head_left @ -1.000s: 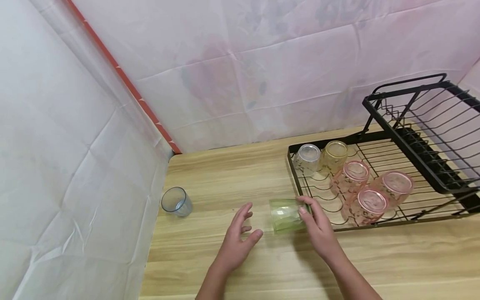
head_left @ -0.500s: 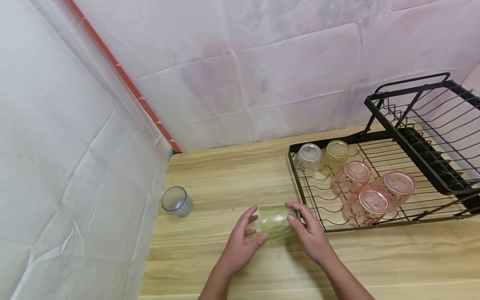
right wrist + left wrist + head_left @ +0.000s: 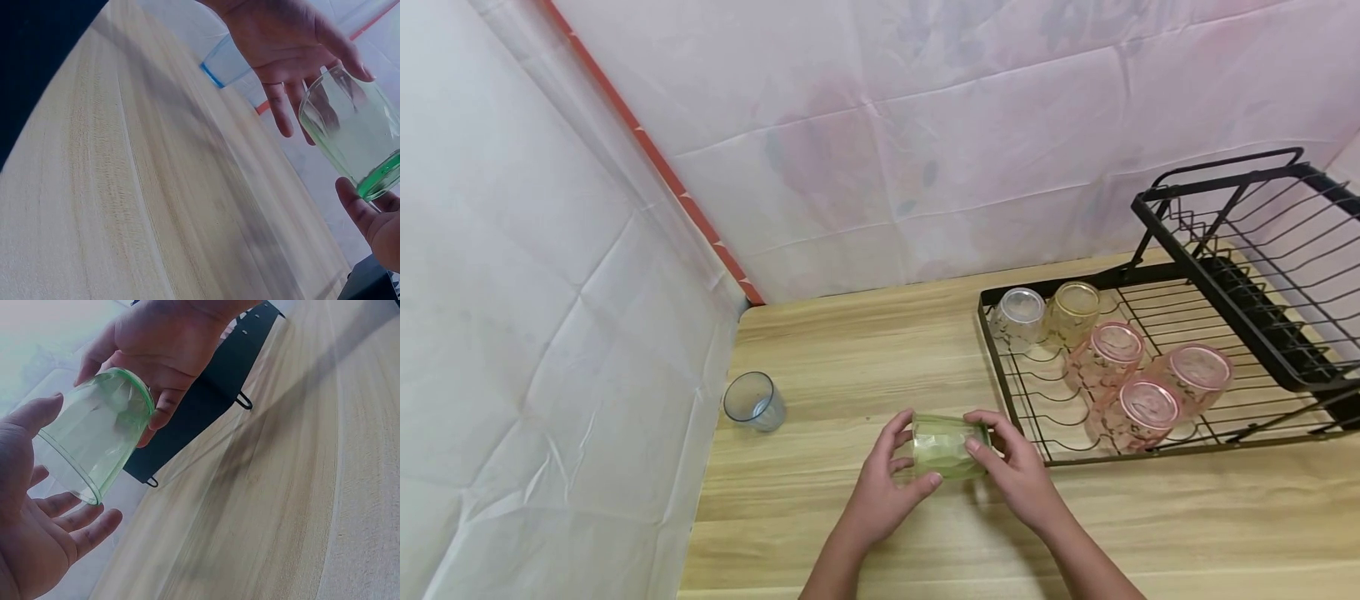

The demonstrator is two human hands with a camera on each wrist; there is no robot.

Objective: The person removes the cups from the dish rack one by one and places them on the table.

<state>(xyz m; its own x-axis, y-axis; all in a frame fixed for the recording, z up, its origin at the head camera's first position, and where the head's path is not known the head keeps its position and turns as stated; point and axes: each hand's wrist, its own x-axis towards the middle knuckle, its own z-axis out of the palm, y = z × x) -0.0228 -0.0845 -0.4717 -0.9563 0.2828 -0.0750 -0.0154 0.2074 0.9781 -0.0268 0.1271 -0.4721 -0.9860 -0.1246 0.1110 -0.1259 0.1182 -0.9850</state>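
A pale green clear glass point(image 3: 946, 447) lies sideways in the air above the table, its wide mouth toward the left. My right hand point(image 3: 1017, 473) grips it round the base end, thumb on the near side. My left hand point(image 3: 883, 490) stands at the mouth end with thumb and fingers spread around the rim. In the left wrist view, the left fingers point(image 3: 87, 525) look fairly straight beside the rim of the glass point(image 3: 94, 434). Whether they press on it is hard to tell. The right wrist view shows the green base point(image 3: 381, 178) against the right hand point(image 3: 378, 225).
A bluish clear glass point(image 3: 754, 402) stands upright at the left of the wooden table point(image 3: 850, 350). On the right is a black dish rack point(image 3: 1120, 458) holding upside-down glasses: one clear point(image 3: 1021, 321), one yellow point(image 3: 1073, 312), several pink point(image 3: 1138, 412). White sheets point(image 3: 805, 167) hang behind and left.
The right hand has carried the green glass left and slightly nearer, away from the rack's edge. The left hand, earlier apart from it, is now around its mouth end.
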